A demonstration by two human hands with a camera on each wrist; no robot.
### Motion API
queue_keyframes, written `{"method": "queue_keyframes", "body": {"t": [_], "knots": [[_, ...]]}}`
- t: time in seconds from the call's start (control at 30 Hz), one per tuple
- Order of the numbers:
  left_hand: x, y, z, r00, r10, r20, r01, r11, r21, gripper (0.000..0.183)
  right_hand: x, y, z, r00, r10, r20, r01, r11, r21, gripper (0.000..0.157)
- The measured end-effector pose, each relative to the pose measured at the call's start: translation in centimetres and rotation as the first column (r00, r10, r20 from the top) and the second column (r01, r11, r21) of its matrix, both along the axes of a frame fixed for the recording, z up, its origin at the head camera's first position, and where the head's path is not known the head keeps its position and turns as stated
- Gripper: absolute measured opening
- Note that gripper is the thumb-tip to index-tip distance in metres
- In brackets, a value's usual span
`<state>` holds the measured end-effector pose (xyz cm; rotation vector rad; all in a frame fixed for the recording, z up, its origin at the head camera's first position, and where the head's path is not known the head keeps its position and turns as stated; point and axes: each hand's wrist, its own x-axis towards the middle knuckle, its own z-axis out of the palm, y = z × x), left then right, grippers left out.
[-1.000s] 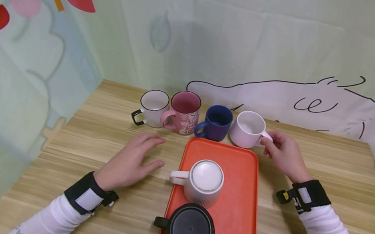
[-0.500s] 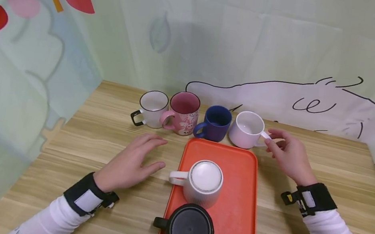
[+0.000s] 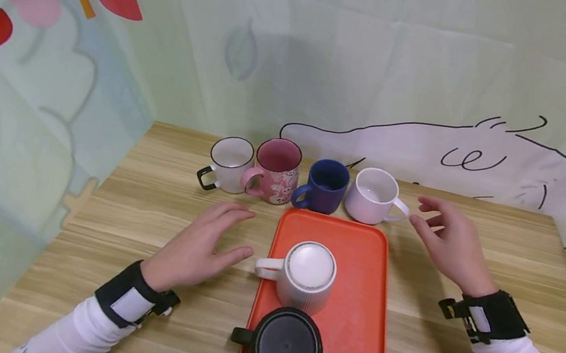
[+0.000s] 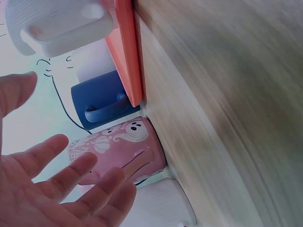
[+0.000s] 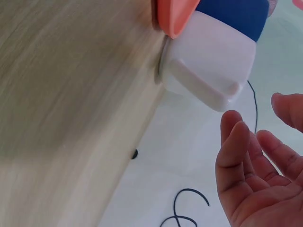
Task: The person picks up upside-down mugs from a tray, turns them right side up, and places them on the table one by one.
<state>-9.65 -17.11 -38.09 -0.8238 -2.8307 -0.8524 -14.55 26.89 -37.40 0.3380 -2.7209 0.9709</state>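
My right hand (image 3: 451, 241) is just right of a white mug (image 3: 372, 196), fingers parted and holding nothing, thumb tip close by the mug's handle. That mug stands upright at the right end of a row. Beside it are a blue mug (image 3: 326, 186), a pink patterned mug (image 3: 278, 173) and a white mug with a black rim and handle (image 3: 231, 164). Left of the orange tray (image 3: 359, 310), my left hand (image 3: 197, 249) is spread loosely over the table with nothing in it. A white ribbed mug (image 3: 306, 277) and a black mug (image 3: 287, 349) lie bottom-up on the tray.
The wooden table (image 3: 112, 218) carries everything, and a printed cloth (image 3: 361, 60) rises behind the row of mugs. The handles of both upturned mugs stick out past the tray's left edge. The row stands right behind the tray's far edge.
The right hand has let go of the white mug's handle and drawn back to the right. The mugs and tray stay in place, and the left hand has barely moved.
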Motion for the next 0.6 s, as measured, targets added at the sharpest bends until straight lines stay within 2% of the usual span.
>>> {"method": "queue_keyframes", "body": {"t": [0.27,0.6], "knots": [[0.2,0.5,0.3,0.999,-0.026,0.024,0.026,1.0,0.003,0.069,1.7,0.2,1.0,0.996,0.045,-0.083,-0.041,0.998,0.05,0.043],[0.1,1.4,0.5,0.995,-0.094,0.019,0.094,0.995,0.016,0.073,3.7,0.0,1.4,0.977,0.118,-0.176,-0.096,0.987,0.13,0.044]]}}
